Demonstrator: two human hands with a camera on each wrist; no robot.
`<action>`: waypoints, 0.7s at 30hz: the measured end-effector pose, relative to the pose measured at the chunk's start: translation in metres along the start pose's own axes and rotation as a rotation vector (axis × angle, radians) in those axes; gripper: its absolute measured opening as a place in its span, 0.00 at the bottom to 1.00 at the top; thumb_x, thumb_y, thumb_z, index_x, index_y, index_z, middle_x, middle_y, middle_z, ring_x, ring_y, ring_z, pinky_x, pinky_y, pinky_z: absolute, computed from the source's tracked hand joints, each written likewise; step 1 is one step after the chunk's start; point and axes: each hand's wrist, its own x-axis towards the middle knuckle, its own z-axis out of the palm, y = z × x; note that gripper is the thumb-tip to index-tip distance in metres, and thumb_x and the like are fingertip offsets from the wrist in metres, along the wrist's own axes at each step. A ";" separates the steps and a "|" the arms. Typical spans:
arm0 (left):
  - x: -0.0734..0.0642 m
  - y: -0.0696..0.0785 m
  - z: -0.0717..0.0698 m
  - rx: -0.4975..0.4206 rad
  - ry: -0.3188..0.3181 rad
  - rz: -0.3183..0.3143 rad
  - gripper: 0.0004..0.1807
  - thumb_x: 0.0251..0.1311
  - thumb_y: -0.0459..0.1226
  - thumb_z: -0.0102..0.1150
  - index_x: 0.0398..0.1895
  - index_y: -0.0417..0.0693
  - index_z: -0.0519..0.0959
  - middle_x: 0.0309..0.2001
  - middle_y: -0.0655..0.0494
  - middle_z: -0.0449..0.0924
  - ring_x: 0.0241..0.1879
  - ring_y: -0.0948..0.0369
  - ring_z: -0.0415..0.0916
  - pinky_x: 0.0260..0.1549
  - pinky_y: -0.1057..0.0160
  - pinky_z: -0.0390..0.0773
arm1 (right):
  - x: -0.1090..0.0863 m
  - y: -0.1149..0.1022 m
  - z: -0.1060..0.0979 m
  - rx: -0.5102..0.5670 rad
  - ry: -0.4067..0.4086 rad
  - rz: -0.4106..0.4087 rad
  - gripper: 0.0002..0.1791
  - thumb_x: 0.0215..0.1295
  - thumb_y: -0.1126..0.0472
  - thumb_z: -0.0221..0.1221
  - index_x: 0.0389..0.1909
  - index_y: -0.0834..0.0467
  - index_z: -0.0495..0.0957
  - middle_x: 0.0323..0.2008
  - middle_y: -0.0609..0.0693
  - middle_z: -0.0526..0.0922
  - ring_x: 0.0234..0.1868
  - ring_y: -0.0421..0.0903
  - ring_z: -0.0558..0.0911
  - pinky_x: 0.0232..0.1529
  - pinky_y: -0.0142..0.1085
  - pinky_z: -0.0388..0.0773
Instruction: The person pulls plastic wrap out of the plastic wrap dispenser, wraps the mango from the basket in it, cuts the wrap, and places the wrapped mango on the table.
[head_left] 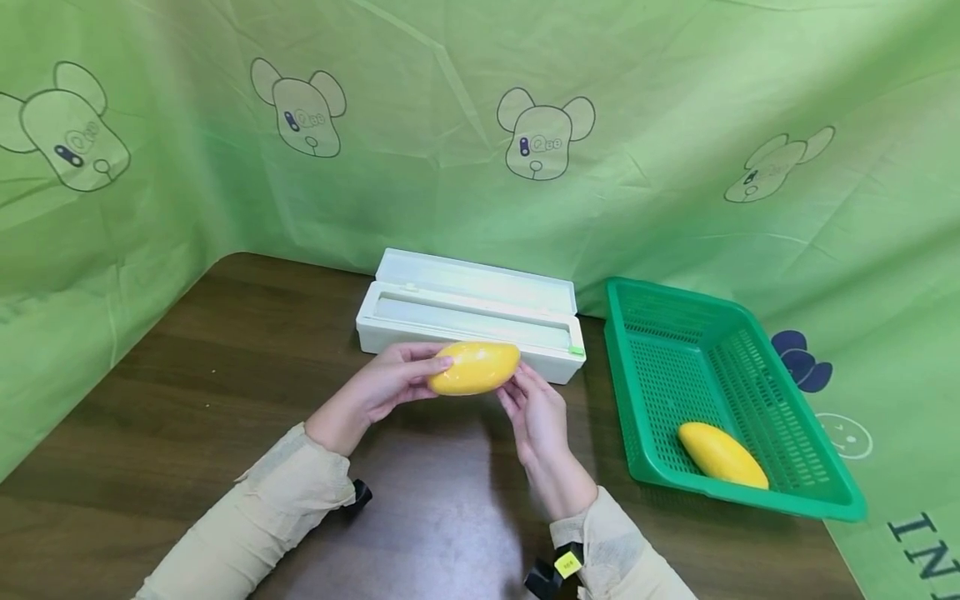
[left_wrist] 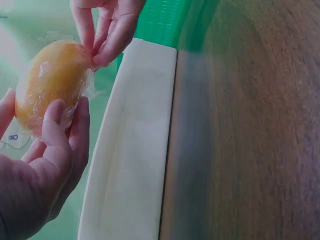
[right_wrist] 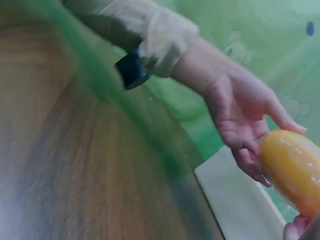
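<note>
A yellow mango (head_left: 474, 368), covered in clear cling film (left_wrist: 82, 95) that shines and crinkles, is held up in front of a white cling film dispenser (head_left: 468, 325). My left hand (head_left: 393, 377) grips one end of it, thumb on the near side and fingers beneath. At the other end, my right hand (head_left: 536, 410) pinches the film with its fingertips, best seen in the left wrist view. A loose edge of film sticks out by those fingers. The dispenser's lid (head_left: 476, 279) stands raised at the back.
To the right stands a green plastic basket (head_left: 626, 400) with another yellow mango (head_left: 722, 454) in it. A small light-green slider (head_left: 576, 351) sits at the dispenser's right end. Green printed cloth (head_left: 450, 167) hangs around the brown wooden table (head_left: 247, 358).
</note>
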 end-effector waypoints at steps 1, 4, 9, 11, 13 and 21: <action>0.000 0.000 0.000 0.014 -0.002 0.007 0.27 0.68 0.31 0.59 0.67 0.26 0.70 0.42 0.52 0.84 0.36 0.63 0.82 0.38 0.67 0.83 | -0.001 0.000 0.000 -0.007 -0.011 0.001 0.18 0.81 0.63 0.45 0.59 0.73 0.71 0.40 0.50 0.81 0.41 0.42 0.81 0.49 0.33 0.80; 0.001 0.000 0.001 0.049 -0.007 0.012 0.27 0.66 0.31 0.61 0.66 0.28 0.72 0.47 0.48 0.85 0.38 0.62 0.83 0.40 0.65 0.84 | -0.002 -0.001 -0.002 -0.042 -0.055 0.017 0.19 0.82 0.54 0.45 0.54 0.67 0.73 0.38 0.49 0.80 0.40 0.42 0.80 0.49 0.35 0.80; 0.002 0.000 0.001 0.107 -0.040 0.017 0.27 0.66 0.30 0.61 0.67 0.29 0.72 0.53 0.45 0.84 0.42 0.61 0.83 0.45 0.62 0.83 | 0.001 -0.003 -0.005 -0.127 -0.118 0.044 0.23 0.81 0.49 0.50 0.53 0.67 0.74 0.38 0.48 0.82 0.39 0.41 0.82 0.48 0.35 0.80; 0.003 0.000 0.000 0.126 -0.050 0.017 0.26 0.68 0.31 0.60 0.67 0.28 0.72 0.51 0.47 0.84 0.42 0.62 0.82 0.46 0.62 0.82 | 0.003 -0.003 -0.006 -0.156 -0.145 0.066 0.23 0.81 0.51 0.50 0.55 0.70 0.73 0.38 0.49 0.83 0.40 0.41 0.83 0.49 0.35 0.81; 0.003 0.000 -0.002 0.134 -0.056 0.006 0.26 0.69 0.32 0.58 0.68 0.28 0.71 0.48 0.51 0.84 0.42 0.62 0.81 0.47 0.62 0.82 | 0.004 -0.002 -0.009 -0.195 -0.178 0.088 0.25 0.82 0.53 0.49 0.59 0.74 0.71 0.40 0.51 0.84 0.42 0.42 0.85 0.52 0.37 0.81; 0.000 -0.004 -0.007 0.130 -0.083 -0.059 0.28 0.73 0.36 0.54 0.70 0.28 0.68 0.48 0.49 0.84 0.44 0.59 0.83 0.52 0.52 0.81 | 0.005 -0.001 -0.018 -0.322 -0.295 0.151 0.29 0.84 0.54 0.44 0.65 0.78 0.67 0.50 0.62 0.84 0.49 0.48 0.86 0.57 0.44 0.79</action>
